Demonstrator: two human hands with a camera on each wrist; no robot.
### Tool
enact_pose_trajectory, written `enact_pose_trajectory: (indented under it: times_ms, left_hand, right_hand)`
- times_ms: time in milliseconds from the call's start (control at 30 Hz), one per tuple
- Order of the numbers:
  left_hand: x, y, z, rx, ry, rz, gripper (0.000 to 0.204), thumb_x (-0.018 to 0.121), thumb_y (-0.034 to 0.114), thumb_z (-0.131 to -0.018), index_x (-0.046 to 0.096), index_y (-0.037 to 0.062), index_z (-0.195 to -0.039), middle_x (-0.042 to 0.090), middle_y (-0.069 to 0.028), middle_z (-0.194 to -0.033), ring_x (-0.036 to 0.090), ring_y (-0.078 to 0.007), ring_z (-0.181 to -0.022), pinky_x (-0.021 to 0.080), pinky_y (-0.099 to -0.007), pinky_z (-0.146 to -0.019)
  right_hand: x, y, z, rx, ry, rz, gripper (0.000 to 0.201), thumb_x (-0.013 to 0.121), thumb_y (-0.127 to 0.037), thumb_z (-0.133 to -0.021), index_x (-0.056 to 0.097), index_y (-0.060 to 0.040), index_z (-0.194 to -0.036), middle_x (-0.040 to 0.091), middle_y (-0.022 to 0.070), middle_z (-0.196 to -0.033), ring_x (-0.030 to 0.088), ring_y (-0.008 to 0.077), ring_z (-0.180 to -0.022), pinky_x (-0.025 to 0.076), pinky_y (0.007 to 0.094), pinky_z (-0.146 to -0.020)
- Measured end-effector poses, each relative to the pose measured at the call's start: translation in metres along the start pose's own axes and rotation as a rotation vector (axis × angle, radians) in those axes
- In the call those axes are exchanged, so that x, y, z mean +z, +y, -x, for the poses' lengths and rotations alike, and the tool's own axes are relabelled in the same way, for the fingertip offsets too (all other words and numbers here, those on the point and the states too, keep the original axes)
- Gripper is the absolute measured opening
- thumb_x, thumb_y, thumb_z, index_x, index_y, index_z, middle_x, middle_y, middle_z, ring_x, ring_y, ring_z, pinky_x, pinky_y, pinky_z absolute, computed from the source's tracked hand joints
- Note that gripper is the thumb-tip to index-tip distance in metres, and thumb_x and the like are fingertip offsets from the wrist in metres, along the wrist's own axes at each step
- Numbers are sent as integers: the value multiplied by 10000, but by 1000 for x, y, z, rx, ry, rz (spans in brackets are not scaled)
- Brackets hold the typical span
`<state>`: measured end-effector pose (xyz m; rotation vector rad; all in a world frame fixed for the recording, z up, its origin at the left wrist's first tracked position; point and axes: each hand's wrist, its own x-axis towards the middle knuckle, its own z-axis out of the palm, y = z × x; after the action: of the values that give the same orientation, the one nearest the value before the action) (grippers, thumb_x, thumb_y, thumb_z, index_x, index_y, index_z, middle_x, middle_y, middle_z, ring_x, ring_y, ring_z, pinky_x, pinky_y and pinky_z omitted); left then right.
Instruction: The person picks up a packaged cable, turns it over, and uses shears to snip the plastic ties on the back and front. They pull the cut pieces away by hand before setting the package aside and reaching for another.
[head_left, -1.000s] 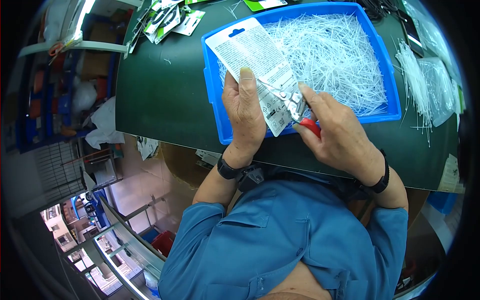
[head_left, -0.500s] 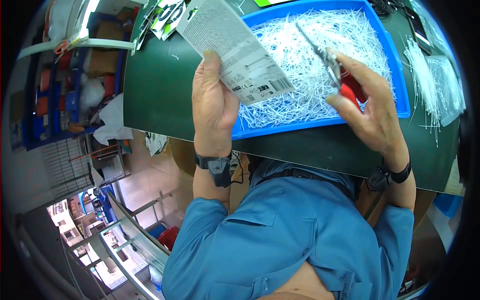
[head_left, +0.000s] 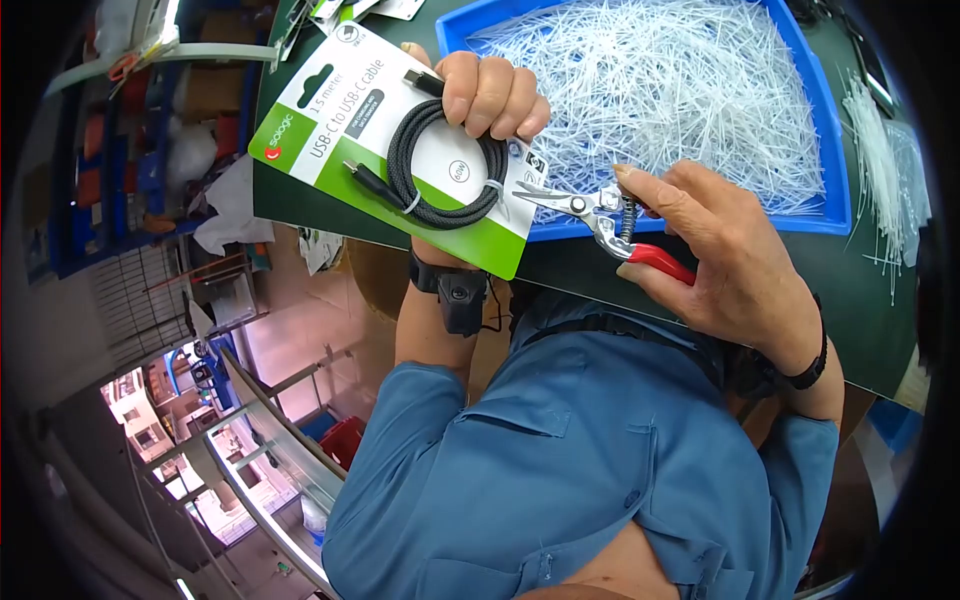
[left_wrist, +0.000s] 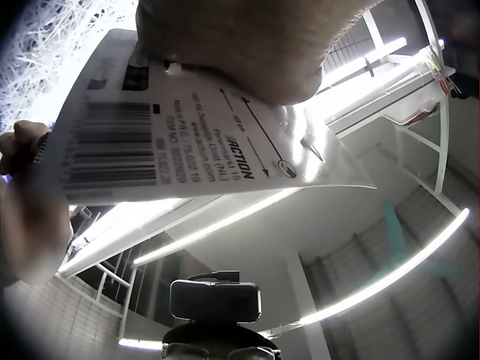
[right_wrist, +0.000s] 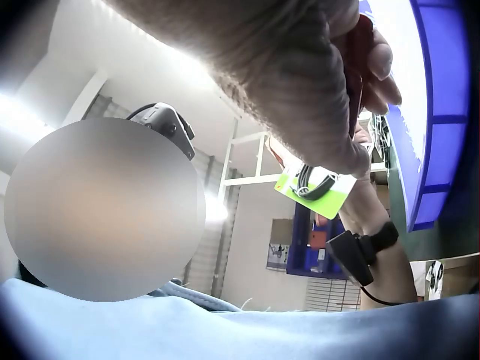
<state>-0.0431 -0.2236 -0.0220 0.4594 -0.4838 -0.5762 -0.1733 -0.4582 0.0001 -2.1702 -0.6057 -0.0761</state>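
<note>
My left hand (head_left: 490,95) grips a green-and-white cable card (head_left: 335,150), front face up in the head view, fingers curled over its upper edge. A coiled black braided USB-C cable (head_left: 402,150) is fastened to it by white zip ties (head_left: 494,186). The left wrist view shows the card's printed back with its barcode (left_wrist: 112,142). In my right hand (head_left: 735,245) are red-handled snips (head_left: 603,210), gripped with the thumb on the lower handle. Their blades point left, the tips right by the zip tie at the coil's right side.
Behind the hands, a blue tray (head_left: 835,150) is filled with cut white zip-tie pieces (head_left: 650,100). A bundle of long white zip ties (head_left: 875,160) lies to its right beside clear plastic bags (head_left: 908,180). More carded packages (head_left: 395,8) lie at the table's far left.
My left hand has turned the card from its printed back to its cable side. The snips first moved away right, then came back left to the card's right end.
</note>
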Motion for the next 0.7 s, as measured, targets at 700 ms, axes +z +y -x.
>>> enact_pose_trajectory:
  times_ms: [700]
  left_hand:
    - [-17,27,-19,5,-481,-498,679,123,523,-1137,584,142,-814,510,6,-728,446,-172,-715,426,-353,-737]
  right_hand:
    - [3,-2,4,-11,-35,19,771,875,-56,-716,590,-68,-1432,558,109,-894,561,276,-747,471,399,-659]
